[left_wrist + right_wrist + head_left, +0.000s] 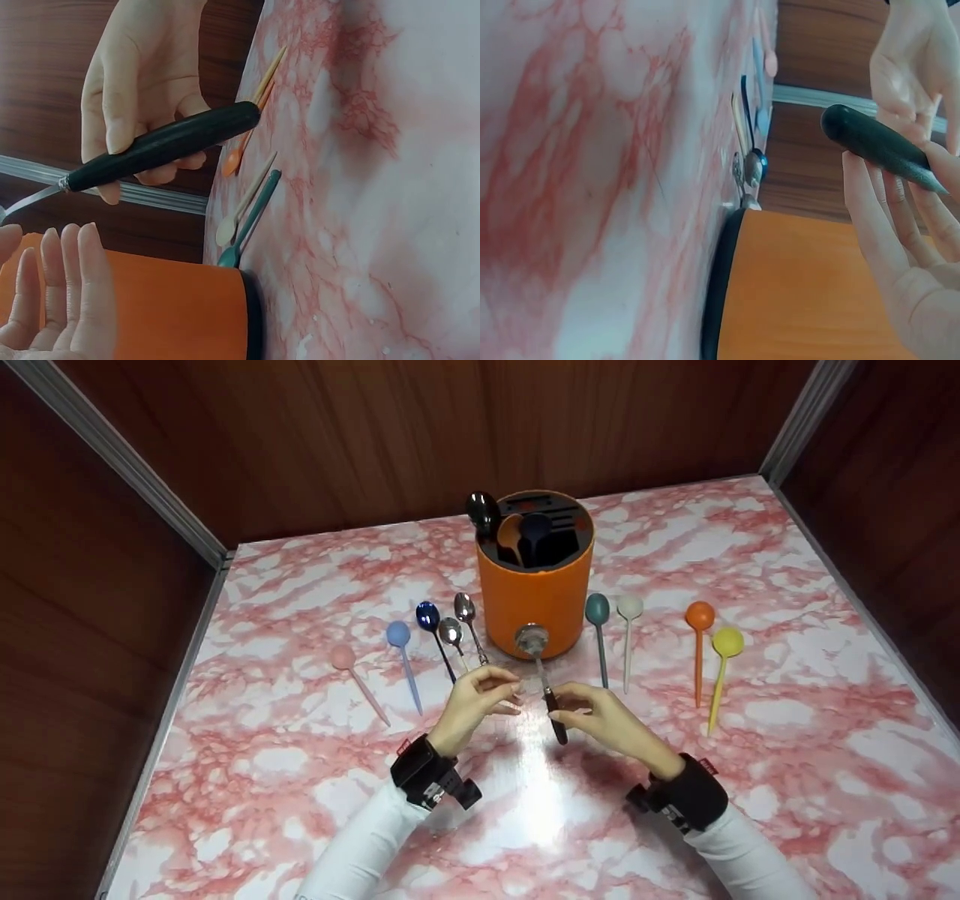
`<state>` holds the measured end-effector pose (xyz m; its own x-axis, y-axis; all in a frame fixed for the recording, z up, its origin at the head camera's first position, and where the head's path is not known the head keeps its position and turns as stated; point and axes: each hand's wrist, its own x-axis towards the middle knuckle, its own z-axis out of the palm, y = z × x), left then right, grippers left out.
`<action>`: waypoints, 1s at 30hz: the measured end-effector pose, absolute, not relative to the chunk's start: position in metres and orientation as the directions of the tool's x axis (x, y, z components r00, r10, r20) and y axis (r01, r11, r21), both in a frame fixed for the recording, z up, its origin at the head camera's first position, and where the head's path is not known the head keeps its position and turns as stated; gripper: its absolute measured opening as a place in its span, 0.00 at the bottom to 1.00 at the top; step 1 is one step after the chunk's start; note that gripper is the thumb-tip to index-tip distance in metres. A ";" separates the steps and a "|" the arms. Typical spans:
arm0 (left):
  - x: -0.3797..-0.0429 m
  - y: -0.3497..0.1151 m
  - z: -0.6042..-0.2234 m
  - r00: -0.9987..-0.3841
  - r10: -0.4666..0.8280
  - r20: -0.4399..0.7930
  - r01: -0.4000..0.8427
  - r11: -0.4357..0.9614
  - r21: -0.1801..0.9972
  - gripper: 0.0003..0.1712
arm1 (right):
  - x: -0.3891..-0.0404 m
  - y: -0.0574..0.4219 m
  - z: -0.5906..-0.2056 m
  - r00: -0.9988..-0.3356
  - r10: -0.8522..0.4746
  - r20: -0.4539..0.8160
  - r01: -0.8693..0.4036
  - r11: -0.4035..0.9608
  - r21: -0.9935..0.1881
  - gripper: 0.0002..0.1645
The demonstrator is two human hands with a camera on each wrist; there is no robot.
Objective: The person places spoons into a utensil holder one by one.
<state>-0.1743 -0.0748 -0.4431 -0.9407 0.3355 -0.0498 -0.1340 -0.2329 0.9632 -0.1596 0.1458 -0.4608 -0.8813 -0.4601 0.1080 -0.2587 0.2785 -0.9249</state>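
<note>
My right hand (600, 720) pinches the dark handle of a metal spoon (556, 718) between thumb and fingers. The spoon's silvery bowl points away, in front of the orange cutlery holder (499, 607). In the left wrist view the black handle (165, 148) slants above my left hand (64, 292). That hand is just left of the spoon in the head view, its fingers loosely bent with nothing in them. Seen from the right wrist, the handle end (877, 142) sticks out past the right fingers (870, 217). A black spoon (482, 510), an orange one (510, 532) and a navy one (535, 531) stand in the holder.
Left of the holder lie a pink spoon (343, 657), a light blue spoon (398, 634), a shiny blue spoon (427, 616) and two silver spoons (451, 631). To its right are teal (598, 609), cream (630, 606), orange (700, 616) and yellow (728, 642) spoons. Wooden walls surround the marbled table.
</note>
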 end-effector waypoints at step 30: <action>-0.160 -0.094 -0.462 -0.944 0.300 -0.135 -0.186 -0.149 0.971 0.12 | -0.195 0.145 -0.396 -0.908 -0.309 0.283 -0.343 0.161 -0.925 0.14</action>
<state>-0.1601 -0.0941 -0.4620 -0.9443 0.3003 -0.1345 -0.1856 -0.1486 0.9713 -0.1948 0.1449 -0.3963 -0.9079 -0.3093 0.2829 -0.3431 0.1610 -0.9254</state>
